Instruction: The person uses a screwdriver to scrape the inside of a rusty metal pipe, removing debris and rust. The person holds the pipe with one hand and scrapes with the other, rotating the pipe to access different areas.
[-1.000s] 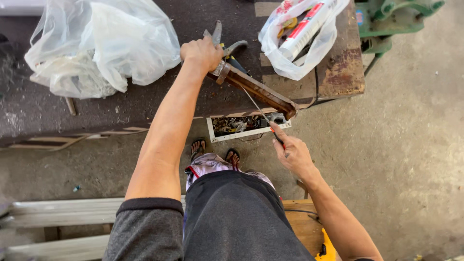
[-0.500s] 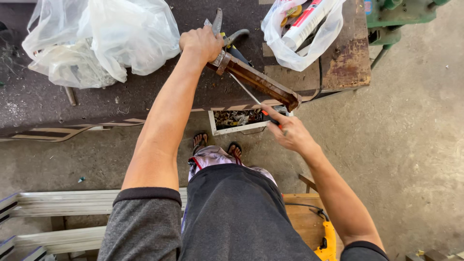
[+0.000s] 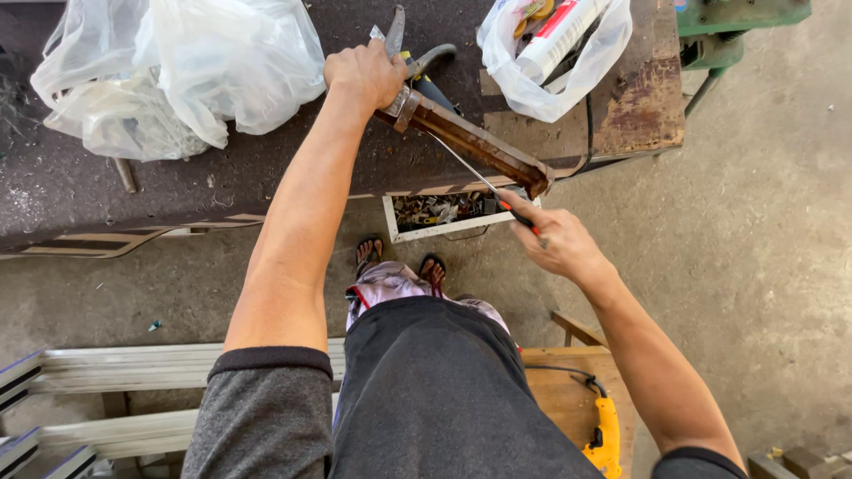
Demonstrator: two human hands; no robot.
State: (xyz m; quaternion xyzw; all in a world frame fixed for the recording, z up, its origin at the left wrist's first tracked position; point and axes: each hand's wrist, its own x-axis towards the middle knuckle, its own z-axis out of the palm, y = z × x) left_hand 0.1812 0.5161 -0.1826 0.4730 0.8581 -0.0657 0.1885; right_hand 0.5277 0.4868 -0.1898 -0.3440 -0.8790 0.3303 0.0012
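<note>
The rusty brown metal bar (image 3: 470, 142) is long and flat, upper centre of frame, slanting down-right off the workbench (image 3: 177, 186) edge. My left hand (image 3: 364, 75) is closed tight round its top end. My right hand (image 3: 555, 239), mid-right, pinches a thin screwdriver (image 3: 484, 182) w/ red handle, tip under the bar.

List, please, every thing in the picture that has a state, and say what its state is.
left hand: shut on the rusty metal bar
right hand: shut on the thin tool
rusty metal bar: tilted, overhanging the workbench edge
thin tool: slanted along the bar
large plastic bag: crumpled, lying on the workbench
small plastic bag: open, holding a tube
</note>
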